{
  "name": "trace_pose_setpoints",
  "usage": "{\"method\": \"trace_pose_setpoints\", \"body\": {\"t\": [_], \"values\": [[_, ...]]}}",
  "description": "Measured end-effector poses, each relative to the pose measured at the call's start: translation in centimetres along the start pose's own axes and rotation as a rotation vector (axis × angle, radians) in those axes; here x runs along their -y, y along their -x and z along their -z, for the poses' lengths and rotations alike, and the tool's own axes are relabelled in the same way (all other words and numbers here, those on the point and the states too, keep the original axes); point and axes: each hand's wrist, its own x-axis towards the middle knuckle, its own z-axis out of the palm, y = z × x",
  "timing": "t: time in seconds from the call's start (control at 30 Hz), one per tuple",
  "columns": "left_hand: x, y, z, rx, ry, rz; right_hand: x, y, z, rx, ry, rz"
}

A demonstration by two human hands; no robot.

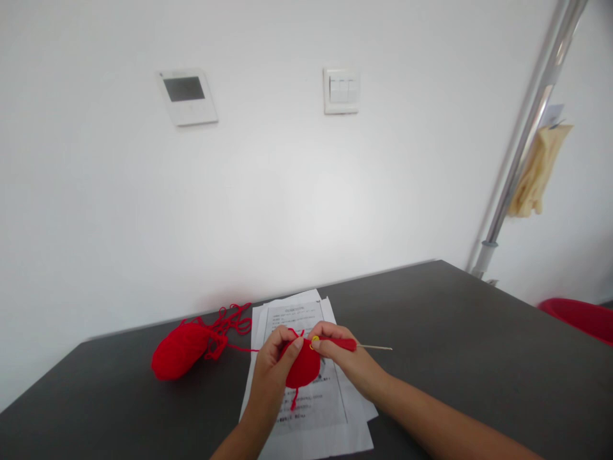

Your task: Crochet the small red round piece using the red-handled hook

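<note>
Pinched between the thumb and fingers of my left hand (276,364) is a red crocheted piece (304,367), with a short yarn tail dangling from its lower edge. My right hand (347,358) is closed at the piece's upper right edge. Its thumb and forefinger are on a small yellow stitch marker (315,342). That hand also holds a crochet hook (345,344) by its red handle, the thin metal shaft pointing right, away from the piece. A yarn strand runs left from my left hand to a red ball of yarn (179,350).
Printed paper sheets (330,425) lie under my hands on the dark table (431,332). Loose yarn loops (234,319) are heaped beside the ball. Behind the table stands a white wall with a switch panel (341,91). A red chair (582,316) is at the far right.
</note>
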Motion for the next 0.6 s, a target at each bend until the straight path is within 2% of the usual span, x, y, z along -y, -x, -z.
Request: {"method": "trace_pose_setpoints", "body": {"t": [0.17,0.6], "values": [[0.18,-0.05,0.15,0.03,-0.03,-0.033,-0.12,-0.11,0.11,-0.008,0.028,0.004],[0.45,-0.35,0.32,0.07,-0.008,0.018,0.11,-0.14,0.29,-0.048,0.028,0.026]]}}
